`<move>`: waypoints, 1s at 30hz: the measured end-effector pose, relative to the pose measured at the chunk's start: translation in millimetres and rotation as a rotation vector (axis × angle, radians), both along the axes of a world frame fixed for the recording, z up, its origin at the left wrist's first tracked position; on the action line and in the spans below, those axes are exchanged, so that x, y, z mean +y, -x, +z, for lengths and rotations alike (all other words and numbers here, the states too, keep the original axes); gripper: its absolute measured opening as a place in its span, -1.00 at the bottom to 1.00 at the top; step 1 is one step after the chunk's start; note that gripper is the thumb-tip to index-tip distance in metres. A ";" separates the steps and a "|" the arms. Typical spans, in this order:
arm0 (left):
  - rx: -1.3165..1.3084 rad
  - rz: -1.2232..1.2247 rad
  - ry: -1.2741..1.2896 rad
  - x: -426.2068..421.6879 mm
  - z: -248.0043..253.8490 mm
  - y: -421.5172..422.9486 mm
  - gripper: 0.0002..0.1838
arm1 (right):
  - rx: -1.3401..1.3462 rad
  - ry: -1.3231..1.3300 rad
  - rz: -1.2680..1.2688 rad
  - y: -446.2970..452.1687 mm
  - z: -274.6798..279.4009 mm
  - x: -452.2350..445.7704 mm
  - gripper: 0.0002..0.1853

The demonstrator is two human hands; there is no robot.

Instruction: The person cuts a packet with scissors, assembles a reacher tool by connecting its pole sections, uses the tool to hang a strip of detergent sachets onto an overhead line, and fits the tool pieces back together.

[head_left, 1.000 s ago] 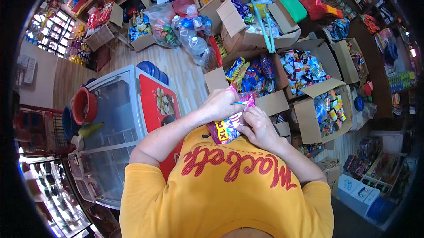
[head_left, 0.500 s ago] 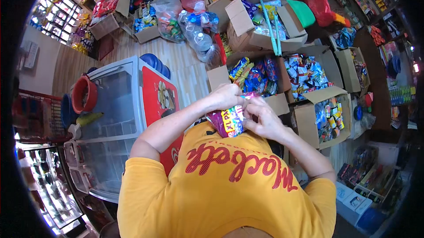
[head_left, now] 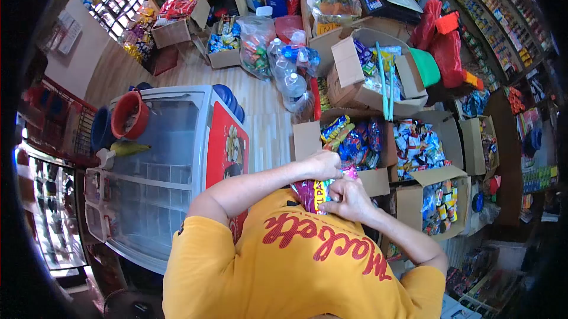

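Note:
A shiny purple plastic packet [head_left: 307, 193] with a yellow "XL PA…" label is held close against the front of the yellow shirt [head_left: 296, 254]. My left hand [head_left: 323, 165] is closed on its upper edge, knuckles up. On the packet's right side, my right hand [head_left: 350, 198] grips it with thumb and bent fingers. The fingers cover much of the packet, and a pink corner shows between the hands. Just beyond them stands a cardboard box holding blue and yellow packets [head_left: 356, 144].
Open cardboard boxes of packets [head_left: 419, 148] and of small packs [head_left: 439, 203] stand to the right. A glass-topped freezer [head_left: 165, 141] carries a red basin [head_left: 130, 115] on the left. Plastic bottles [head_left: 293, 82] stand on the floor behind; two pale green sticks [head_left: 384, 82] lean on a box.
The camera view has shifted, so the surroundings sit lower and further right. Both hands still hold the packet; my right hand now covers more of its label side.

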State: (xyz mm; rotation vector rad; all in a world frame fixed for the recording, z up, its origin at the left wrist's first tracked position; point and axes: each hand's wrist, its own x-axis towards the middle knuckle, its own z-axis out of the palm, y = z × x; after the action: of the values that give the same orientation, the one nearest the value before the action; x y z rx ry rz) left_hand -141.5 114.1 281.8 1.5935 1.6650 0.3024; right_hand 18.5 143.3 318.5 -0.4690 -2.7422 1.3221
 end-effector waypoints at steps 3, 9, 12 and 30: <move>-0.060 0.066 0.057 0.0 -10.7 6.2 -0.64 | 0.084 -0.081 0.027 -4.5 -6.9 -7.8 -0.58; -0.074 0.118 0.064 0.0 -16.9 21.5 -0.63 | 0.078 -0.087 -0.026 7.5 -0.5 7.1 -0.62; 0.057 0.032 0.020 4.0 -24.4 17.3 -0.61 | -0.064 -0.129 0.001 13.7 16.6 2.5 -0.59; -0.252 0.191 0.221 -0.2 -49.3 19.7 -0.57 | 0.141 0.107 0.168 -16.3 -10.7 9.8 -0.77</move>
State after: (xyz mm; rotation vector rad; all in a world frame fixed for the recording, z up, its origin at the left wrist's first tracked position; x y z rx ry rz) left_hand -161.3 113.9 232.5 1.1851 1.5957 0.3859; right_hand 34.8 153.0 307.8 -0.1455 -2.6541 1.4832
